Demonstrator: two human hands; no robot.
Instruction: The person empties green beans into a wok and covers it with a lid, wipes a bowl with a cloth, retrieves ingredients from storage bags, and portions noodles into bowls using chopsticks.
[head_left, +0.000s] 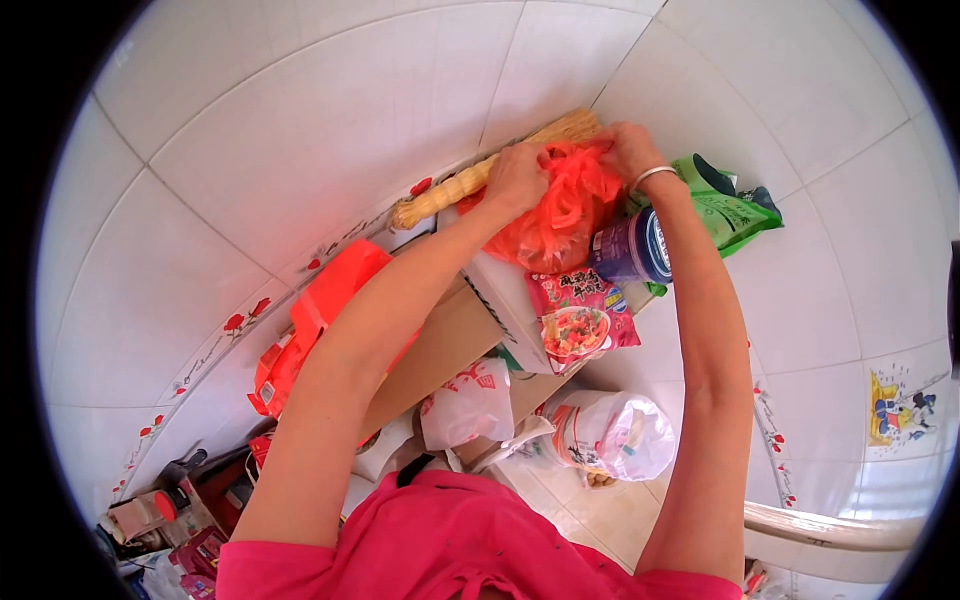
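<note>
White tiles trimmed with red roses frame a corner where a left hand (518,178) and a right hand (631,152) grip the gathered top of a red plastic bag (560,228), fingers curled narrow. It sits between a straw whisk (450,198) and a dark purple tub (632,248), above a pink noodle packet (580,320).
</note>
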